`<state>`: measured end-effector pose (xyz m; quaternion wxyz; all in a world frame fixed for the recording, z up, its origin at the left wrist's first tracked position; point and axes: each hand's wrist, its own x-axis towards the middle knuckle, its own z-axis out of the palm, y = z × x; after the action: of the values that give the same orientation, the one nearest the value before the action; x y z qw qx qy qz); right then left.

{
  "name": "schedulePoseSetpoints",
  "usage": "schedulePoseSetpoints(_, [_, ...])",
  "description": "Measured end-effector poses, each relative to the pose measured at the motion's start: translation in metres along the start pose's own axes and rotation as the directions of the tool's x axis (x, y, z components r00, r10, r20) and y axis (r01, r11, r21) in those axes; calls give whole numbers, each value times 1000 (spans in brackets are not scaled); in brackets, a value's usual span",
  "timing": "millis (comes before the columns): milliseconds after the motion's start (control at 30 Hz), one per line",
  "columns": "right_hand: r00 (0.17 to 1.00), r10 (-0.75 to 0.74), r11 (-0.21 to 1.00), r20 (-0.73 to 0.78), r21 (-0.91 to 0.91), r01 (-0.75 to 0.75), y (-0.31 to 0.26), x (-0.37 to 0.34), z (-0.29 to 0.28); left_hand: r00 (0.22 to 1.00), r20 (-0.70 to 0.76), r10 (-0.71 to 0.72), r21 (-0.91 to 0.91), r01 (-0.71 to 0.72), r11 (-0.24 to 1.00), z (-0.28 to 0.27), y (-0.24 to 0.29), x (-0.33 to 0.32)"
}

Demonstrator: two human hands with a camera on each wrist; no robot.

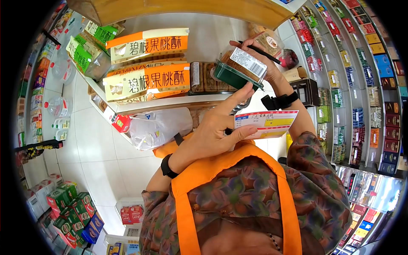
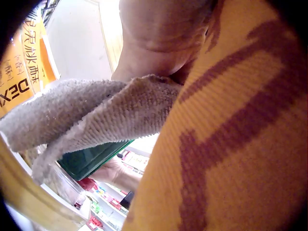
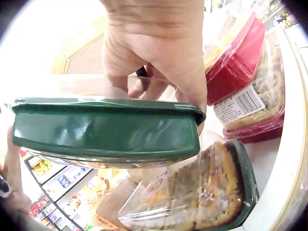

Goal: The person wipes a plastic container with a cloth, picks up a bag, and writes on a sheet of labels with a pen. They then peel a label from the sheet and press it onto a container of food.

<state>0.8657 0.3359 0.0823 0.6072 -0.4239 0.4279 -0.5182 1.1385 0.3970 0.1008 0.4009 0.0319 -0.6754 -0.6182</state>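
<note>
In the head view my right hand (image 1: pixel 272 71) grips a clear-lidded, dark green plastic box (image 1: pixel 227 75) of brown baked food, tilted, its white barcode label (image 1: pixel 248 60) facing up. A black pen (image 1: pixel 264 54) lies across the same hand. My left hand (image 1: pixel 214 129) pinches a printed red, yellow and white card (image 1: pixel 272 124) under the thumb, its index finger extended to the box's near edge. In the right wrist view the box's green base (image 3: pixel 106 134) fills the middle. A grey ribbed cloth (image 2: pixel 110 108) shows beside my left hand in the left wrist view.
Orange and cream cookie packs (image 1: pixel 148 83) stand on the white display shelf, beside green-labelled bags (image 1: pixel 80 53). Another clear food box (image 3: pixel 187 192) and red-based boxes (image 3: pixel 238 62) lie below and right of the held box. Stocked shelving (image 1: pixel 365 85) lines the right. A white plastic bag (image 1: pixel 159 127) hangs below.
</note>
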Motion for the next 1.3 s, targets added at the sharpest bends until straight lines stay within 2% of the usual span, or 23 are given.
schedulePoseSetpoints(133, [1000, -5, 1000, -8, 11, 5, 0, -1, 1, 1000, -25, -2, 31, 3, 1000, 2, 2, 1])
schedulePoseSetpoints(233, [996, -85, 994, -31, -73, 82, 1, -3, 2, 1000, -18, -12, 42, 13, 999, -1, 4, -3])
schedulePoseSetpoints(333, [971, -146, 982, -192, -147, 119, 0, -8, 6, 988, -134, -75, 48, 82, 995, -6, 2, -14])
schedulePoseSetpoints(367, [944, -252, 949, -213, -247, 198, 0, -10, 12, 970, -210, -121, 35, 131, 991, -8, 3, -15])
schedulePoseSetpoints(400, [923, -198, 967, -329, -218, 130, -5, -18, 21, 955, -248, -161, 12, 169, 986, -11, 0, -18])
schedulePoseSetpoints(467, [904, -278, 923, -326, -352, 157, 0, -25, 27, 915, -325, -238, -36, 239, 970, -20, -9, -24])
schedulePoseSetpoints(500, [895, -352, 877, -273, -431, 213, 6, -28, 27, 916, -334, -223, -11, 233, 972, -26, -12, -25])
schedulePoseSetpoints(633, [854, -449, 779, -262, -584, 230, 11, -38, 41, 864, -393, -315, 2, 343, 939, -32, -20, -28])
schedulePoseSetpoints(733, [852, -453, 765, -261, -604, 222, 21, -41, 43, 809, -465, -359, -90, 360, 928, -29, -33, -31])
schedulePoseSetpoints(833, [829, -529, 664, -182, -698, 270, 30, -47, 41, 750, -493, -441, -67, 473, 878, -26, -26, -28])
schedulePoseSetpoints(900, [813, -564, 632, -145, -709, 312, 35, -48, 38, 711, -555, -432, -31, 501, 865, -23, -17, -28])
schedulePoseSetpoints(933, [827, -539, 643, -159, -711, 282, 35, -48, 38, 692, -583, -426, -14, 516, 857, -21, -12, -28])
schedulePoseSetpoints(1000, [852, -490, 659, -184, -718, 224, 28, -49, 38, 725, -632, -276, 183, 485, 855, -19, -2, -30])
schedulePoseSetpoints(1033, [859, -489, 626, -152, -747, 224, 23, -51, 38, 743, -639, -199, 283, 467, 838, -18, 4, -30])
schedulePoseSetpoints(1133, [782, -621, 363, -53, -904, 227, 10, -61, 44, 711, -581, -397, 36, 510, 860, -12, 24, -16])
schedulePoseSetpoints(1167, [803, -563, 660, -197, -692, 293, 5, -61, 52, 732, -584, -351, 59, 469, 882, -8, 24, -6])
schedulePoseSetpoints(1200, [843, -478, 780, -246, -561, 278, -11, -64, 60, 730, -573, -371, 45, 481, 876, -5, 21, 0])
schedulePoseSetpoints(1267, [893, -371, 861, -255, -454, 228, -29, -63, 71, 735, -540, -410, 22, 499, 866, -2, 13, 14])
schedulePoseSetpoints(1300, [898, -382, 852, -216, -459, 252, -30, -62, 67, 726, -567, -390, 36, 495, 868, -1, 6, 20])
